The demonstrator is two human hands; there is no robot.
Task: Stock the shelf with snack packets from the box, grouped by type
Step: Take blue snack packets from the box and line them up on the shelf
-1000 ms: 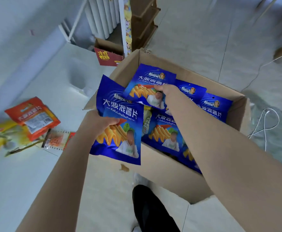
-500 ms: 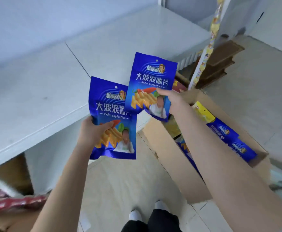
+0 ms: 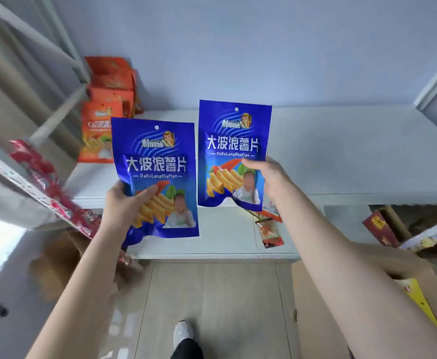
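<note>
Fingers: left fingers [image 3: 147, 191] curl round the left packet [image 3: 157, 161] near its lower edge; right fingers [image 3: 249, 163] pinch the right packet [image 3: 234, 141] at its side.
Packets: both blue, upright, held in the air before the shelf [image 3: 341, 156].
Done: orange packets [image 3: 100, 130] grouped at the shelf's left end.
Left: blue ones unplaced; box [image 3: 313, 307] contents mostly hidden.
Change: a second ago both packets were over the box.

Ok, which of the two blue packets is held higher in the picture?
The blue packet pinched by the right hand: its top edge sits above the other blue packet, which the left hand grips lower, overlapping the orange packets.
</note>
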